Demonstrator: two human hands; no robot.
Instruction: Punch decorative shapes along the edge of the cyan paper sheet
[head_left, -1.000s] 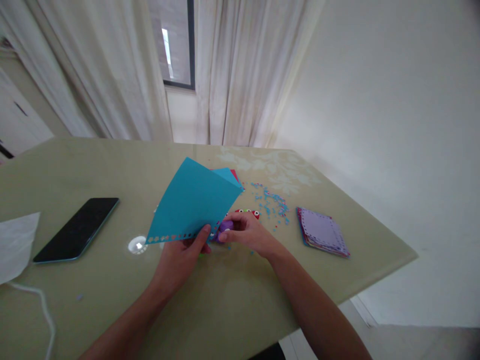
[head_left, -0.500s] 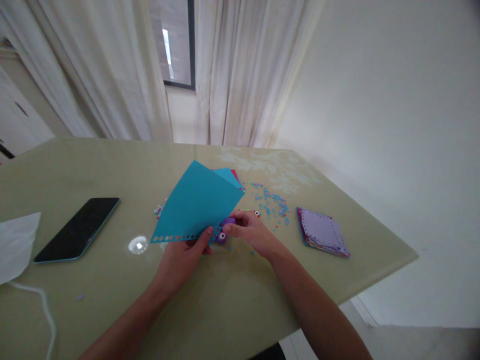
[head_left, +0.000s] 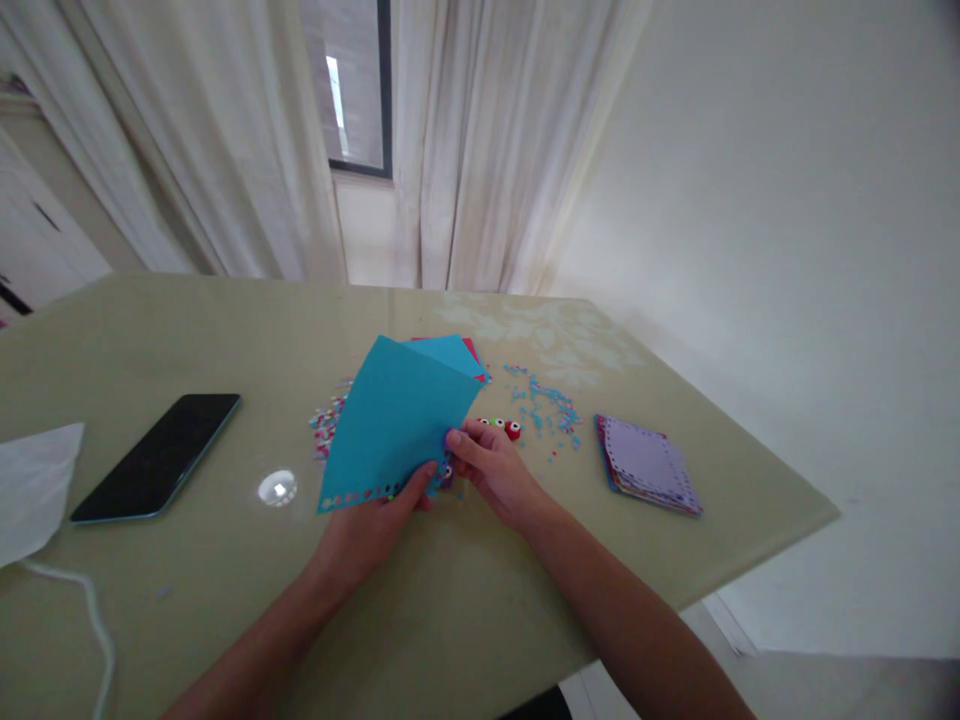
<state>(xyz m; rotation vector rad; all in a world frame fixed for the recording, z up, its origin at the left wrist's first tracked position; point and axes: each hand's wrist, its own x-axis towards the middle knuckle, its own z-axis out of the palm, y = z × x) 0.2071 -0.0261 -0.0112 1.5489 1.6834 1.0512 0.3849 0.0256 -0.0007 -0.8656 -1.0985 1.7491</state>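
My left hand (head_left: 367, 535) pinches a blue sheet of paper (head_left: 401, 415) at its lower edge, thumb on top. A row of small punched holes runs along that edge. My right hand (head_left: 495, 470) is closed around a small purple craft punch (head_left: 448, 474) at the sheet's right edge. The punch has an eye-like spot and is mostly hidden by my fingers and the paper. Just beyond my right hand lie red and green pieces with eye-like spots, among them a red craft punch (head_left: 512, 430).
Behind the held sheet lie more blue sheets (head_left: 448, 352) and red paper. Paper confetti is scattered left (head_left: 327, 425) and right (head_left: 551, 400). A stack of hole-edged squares (head_left: 649, 465) sits at right. A phone (head_left: 161, 455), white sheet (head_left: 34, 490) and white cable (head_left: 94, 620) are at left.
The blue sheet has tilted and shifted, its lower left corner moving down and right, uncovering more confetti. My right hand has moved slightly left, and more of the red punch shows.
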